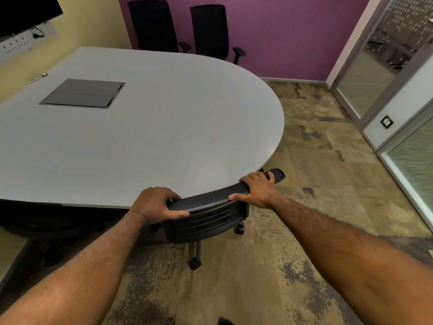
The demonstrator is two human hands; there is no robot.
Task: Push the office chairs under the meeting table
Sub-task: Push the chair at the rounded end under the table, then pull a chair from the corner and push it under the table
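A black office chair (208,216) stands right in front of me, its mesh backrest top against the near curved edge of the grey meeting table (164,127). Its seat is hidden under the tabletop; two castors show on the carpet below. My left hand (157,204) grips the left end of the backrest's top rim. My right hand (257,187) grips the rim further right, fingers wrapped over it. Two more black office chairs (154,26) (210,31) stand at the table's far side, against the purple wall.
A grey cable hatch (82,93) is set in the tabletop, and a pen-like object (37,77) lies near the far left edge. A glass door and partition (384,73) run along the right. Patterned carpet (316,174) stretches to the right of the table.
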